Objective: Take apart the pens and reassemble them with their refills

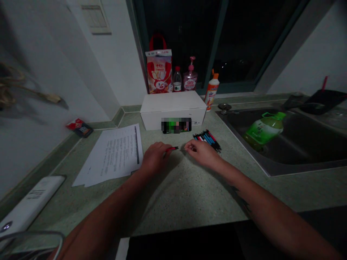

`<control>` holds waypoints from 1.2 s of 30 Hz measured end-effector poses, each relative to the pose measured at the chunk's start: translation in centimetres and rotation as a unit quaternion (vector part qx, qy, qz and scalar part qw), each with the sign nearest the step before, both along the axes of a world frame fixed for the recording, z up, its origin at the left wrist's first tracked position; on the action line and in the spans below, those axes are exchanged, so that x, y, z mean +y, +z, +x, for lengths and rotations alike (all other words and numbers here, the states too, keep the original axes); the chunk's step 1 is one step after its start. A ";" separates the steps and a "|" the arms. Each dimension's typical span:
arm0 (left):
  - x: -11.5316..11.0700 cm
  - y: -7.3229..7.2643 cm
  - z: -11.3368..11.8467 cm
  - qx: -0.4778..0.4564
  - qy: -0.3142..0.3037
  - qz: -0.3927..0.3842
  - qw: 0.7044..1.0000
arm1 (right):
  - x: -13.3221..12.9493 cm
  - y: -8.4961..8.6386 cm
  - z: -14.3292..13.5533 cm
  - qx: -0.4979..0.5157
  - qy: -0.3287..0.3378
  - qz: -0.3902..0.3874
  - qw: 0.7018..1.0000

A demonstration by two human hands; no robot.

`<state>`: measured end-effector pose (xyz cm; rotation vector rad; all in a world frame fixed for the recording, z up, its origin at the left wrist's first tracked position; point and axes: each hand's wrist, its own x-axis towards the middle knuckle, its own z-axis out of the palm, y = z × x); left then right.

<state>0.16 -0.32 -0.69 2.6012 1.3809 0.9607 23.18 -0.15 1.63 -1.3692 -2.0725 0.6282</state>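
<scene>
Between the thumb and fingers of my left hand point(156, 156) is a red and black pen point(171, 148), its black end pointing right. My right hand point(202, 151) is pinched just across from that end, a small gap away, on something thin and light at its fingertips, too small to make out. Right behind my right hand lies a pile of several pens point(208, 139) in black, blue, red and white. A phone point(176, 125) with a blurred screen leans on its long side against the white box point(173, 106).
Printed papers point(115, 153) lie left of my left hand. A sink point(292, 151) holding a green bottle point(264, 128) is at the right. Behind the box stand a red bag point(159, 72) and several bottles. A white device point(34, 200) sits at the lower left.
</scene>
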 end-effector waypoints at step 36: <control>-1.6 0.7 1.0 -0.240 0.007 -0.168 0.956 | -2.2 0.6 -1.7 -0.066 0.063 0.097 0.991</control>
